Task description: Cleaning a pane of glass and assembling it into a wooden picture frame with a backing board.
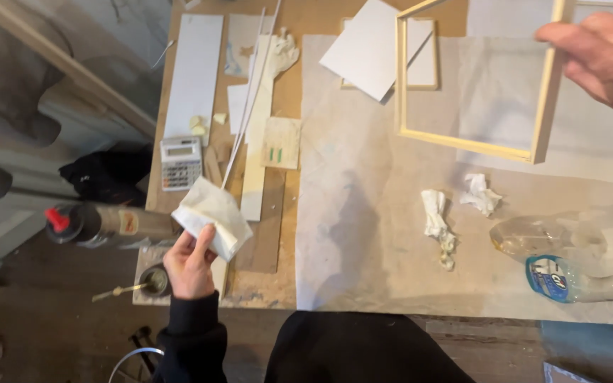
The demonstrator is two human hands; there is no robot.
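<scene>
My left hand (191, 266) is raised over the workbench's left front corner and pinches a crumpled white paper towel (212, 215). My right hand (601, 60) at the upper right grips the right rail of a pale wooden frame (470, 145) and holds it tilted above the bench. Through the frame I see a translucent paper sheet (363, 213) that covers the bench.
Two crumpled paper wads (440, 225) (482, 194) lie on the sheet. A clear spray bottle (569, 259) lies on its side at the right. A grey calculator (180, 162), white boards (194, 71), thin white rods (246, 106) and a small pot with a brush (152, 281) sit at the left.
</scene>
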